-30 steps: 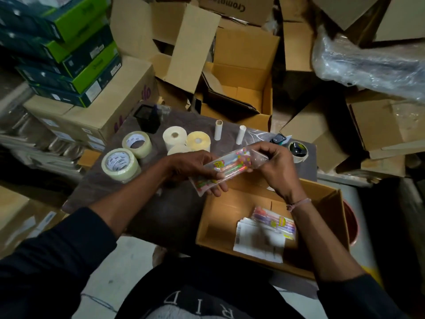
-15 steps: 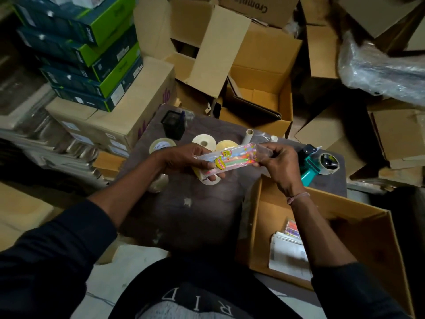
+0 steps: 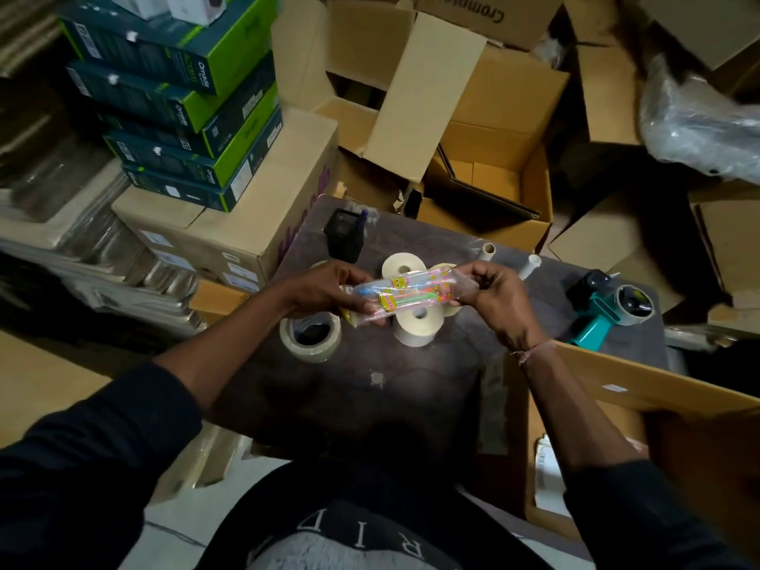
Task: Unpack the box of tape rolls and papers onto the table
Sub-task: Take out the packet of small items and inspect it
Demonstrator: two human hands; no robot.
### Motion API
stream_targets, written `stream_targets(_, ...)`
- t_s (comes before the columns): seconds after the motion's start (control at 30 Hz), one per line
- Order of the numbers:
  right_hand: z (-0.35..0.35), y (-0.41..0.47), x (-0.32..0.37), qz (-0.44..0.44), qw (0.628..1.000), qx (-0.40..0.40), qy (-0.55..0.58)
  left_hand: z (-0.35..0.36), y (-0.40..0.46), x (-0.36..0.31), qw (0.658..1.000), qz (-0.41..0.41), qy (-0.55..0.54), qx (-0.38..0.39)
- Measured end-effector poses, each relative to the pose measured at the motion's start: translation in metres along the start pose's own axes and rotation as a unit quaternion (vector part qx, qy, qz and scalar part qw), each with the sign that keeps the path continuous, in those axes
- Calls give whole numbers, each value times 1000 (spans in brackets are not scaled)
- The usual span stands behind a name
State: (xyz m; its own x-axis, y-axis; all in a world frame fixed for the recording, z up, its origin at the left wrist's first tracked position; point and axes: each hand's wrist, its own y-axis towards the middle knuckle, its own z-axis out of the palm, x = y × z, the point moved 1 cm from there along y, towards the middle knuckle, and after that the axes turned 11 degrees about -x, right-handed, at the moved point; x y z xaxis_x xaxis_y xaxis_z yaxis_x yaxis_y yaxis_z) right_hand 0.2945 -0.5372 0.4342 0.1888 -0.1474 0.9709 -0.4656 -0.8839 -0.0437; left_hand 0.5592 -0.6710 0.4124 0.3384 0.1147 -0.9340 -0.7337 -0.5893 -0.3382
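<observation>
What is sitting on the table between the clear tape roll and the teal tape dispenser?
In the head view, a white tape roll stands between the clear tape roll and the teal tape dispenser.

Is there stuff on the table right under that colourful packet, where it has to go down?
Yes. Both hands, left hand and right hand, hold the packet above a white roll. A clear tape roll sits nearby. Bare table lies nearer the person.
</observation>
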Motion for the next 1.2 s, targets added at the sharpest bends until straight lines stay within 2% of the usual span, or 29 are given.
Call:
stream_targets(0.2, 20, 9, -15, 36, 999, -17, -4, -15, 1, 9, 994, 29, 11, -107)
stream_targets(0.3, 32, 10, -17, 46, 998, -38, 2, -22, 4, 22, 985, 10, -14, -173)
stream_targets(0.4, 44, 11, -19, 50, 997, -61, 5, -27, 8, 34, 977, -8, -50, -209)
stream_targets(0.67, 50, 24, -18, 62, 996, -64, 19, -50, 13, 39, 981, -7, -13, -193)
stream_targets(0.9, 50, 38, -16, 51, 996, -66, 4, -58, 14, 34, 989, -10, -88, -121)
stream_targets(1.03, 50, 39, -18, 53, 998, -37, 13, -63, 18, 39, 987, -7, -63, -146)
stream_targets(1.2, 54, 38, -23, 63, 997, -46, 22, -64, 22, 44, 985, 12, 0, -171)
